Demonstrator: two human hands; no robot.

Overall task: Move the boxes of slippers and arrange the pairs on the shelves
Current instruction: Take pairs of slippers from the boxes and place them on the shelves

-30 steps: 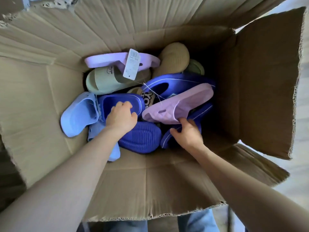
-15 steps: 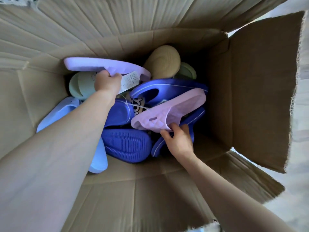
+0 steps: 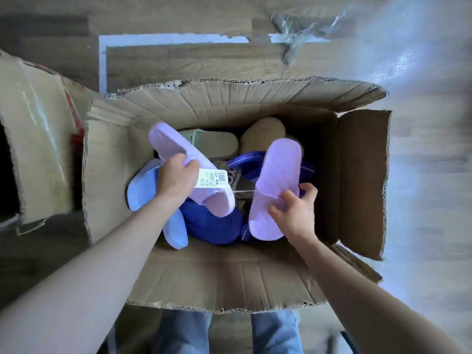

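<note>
Underfoot, a wood-plank floor (image 3: 178, 62), with crumpled clear plastic wrap (image 3: 301, 34) at the far side and a second cardboard box (image 3: 38, 123) off to the left. Directly below, an open box (image 3: 229, 277) full of loose slippers: light blue slippers (image 3: 143, 185) at left, a dark blue slipper (image 3: 212, 223) in the middle, a green slipper (image 3: 217, 143) and a tan slipper (image 3: 263, 131) against the far wall. Left hand (image 3: 176, 180) curled round the left lilac slipper (image 3: 176, 146), held tilted above the pile, a white tag (image 3: 212, 178) beside the thumb. Right hand (image 3: 293, 208) pinching the edge of the right lilac slipper (image 3: 278, 172). Thin thread (image 3: 245, 191) stretched taut between the pair. Near and far flaps splayed outward, right flap leaning out near the right wrist, box mouth open above the pile.
</note>
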